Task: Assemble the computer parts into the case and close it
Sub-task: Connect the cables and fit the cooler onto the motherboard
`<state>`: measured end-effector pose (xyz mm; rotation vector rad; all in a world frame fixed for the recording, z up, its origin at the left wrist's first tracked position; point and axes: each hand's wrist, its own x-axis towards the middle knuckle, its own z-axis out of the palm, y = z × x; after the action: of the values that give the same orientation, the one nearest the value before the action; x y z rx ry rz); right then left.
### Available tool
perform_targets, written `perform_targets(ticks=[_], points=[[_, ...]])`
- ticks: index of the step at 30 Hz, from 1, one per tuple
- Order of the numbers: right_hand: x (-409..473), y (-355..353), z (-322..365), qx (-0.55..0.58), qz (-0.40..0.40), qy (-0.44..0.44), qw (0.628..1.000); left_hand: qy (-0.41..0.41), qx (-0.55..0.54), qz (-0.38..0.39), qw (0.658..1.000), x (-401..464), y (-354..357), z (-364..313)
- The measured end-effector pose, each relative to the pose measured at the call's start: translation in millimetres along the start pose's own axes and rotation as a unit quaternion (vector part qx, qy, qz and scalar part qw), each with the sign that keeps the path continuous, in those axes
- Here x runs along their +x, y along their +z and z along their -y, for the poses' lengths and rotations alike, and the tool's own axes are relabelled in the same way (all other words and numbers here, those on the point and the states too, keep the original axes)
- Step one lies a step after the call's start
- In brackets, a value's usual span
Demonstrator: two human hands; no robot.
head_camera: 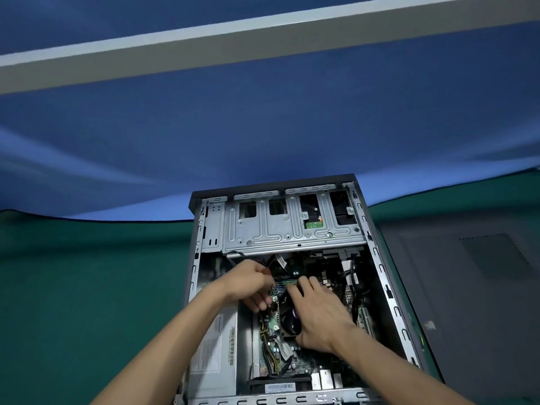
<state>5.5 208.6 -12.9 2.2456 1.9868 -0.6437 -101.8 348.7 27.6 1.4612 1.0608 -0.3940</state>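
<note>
Green-clothed tabletop (87, 287) bears an open computer case (380, 267). Inside, right hand (318, 314) lies spread, steadying the CPU fan (289, 320); beside the fan, left hand (251, 285) pinches a small connector, likely plugging it.

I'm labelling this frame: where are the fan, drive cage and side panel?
fan (287, 317), head view, dark frame.
drive cage (292, 226), head view, ribbed plate.
side panel (467, 287), head view, flat face.

Computer case (385, 290), grey metal, lies on its side, open face up. Silver drive cage (292, 226) spans the far end. Green motherboard (270, 325) on the floor; black fan cooler (289, 320) mid-board. Power supply (214, 346), silver, labelled, along the left wall. Dark side panel (473, 287) flat, just right of case.
</note>
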Motion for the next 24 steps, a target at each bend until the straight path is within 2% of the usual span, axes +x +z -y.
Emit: perform_targets(ticks=[7, 19, 24], points=[[-1, 8, 3, -0.003, -0.006, -0.013, 1.0, 0.008, -0.05, -0.035, 0.998, 2, -1, 5], [0, 7, 4, -0.005, 0.013, -0.01, 1.0, -0.01, 0.128, -0.191, 0.973, 22, 13, 12], [-4, 16, -1, 0.006, 0.032, 0.003, 0.999, -0.018, 0.13, -0.194, 0.972, 27, 14, 17]])
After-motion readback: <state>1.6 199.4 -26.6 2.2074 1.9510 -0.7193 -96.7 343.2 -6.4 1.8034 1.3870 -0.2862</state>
